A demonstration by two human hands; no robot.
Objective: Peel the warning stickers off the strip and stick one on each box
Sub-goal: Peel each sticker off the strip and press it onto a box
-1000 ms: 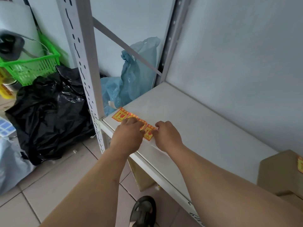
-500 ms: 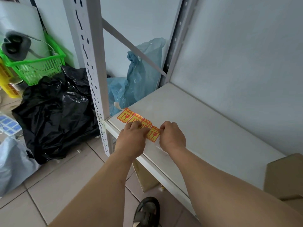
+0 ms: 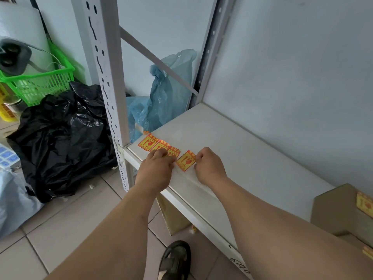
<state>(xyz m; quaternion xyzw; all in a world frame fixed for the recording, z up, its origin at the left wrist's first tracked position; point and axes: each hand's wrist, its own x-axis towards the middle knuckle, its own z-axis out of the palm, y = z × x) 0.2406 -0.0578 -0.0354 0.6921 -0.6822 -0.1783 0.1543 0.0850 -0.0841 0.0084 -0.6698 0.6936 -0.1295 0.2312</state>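
Centre of frame, on the white shelf: sticker strip of orange-and-yellow warning labels, pinned flat under the fingers of the left hand; right hand pinches the edge of one sticker, which sits just apart from the strip's end. Lower right: cardboard box bearing a sticker. Left of frame: perforated shelf upright, black bin bag, green basket, blue plastic bag behind; bottom centre, a sandal on the tiled floor.

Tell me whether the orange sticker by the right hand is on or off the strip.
Off: the orange-and-yellow sticker pinched by the right hand shows a gap from the sticker strip under the left hand.
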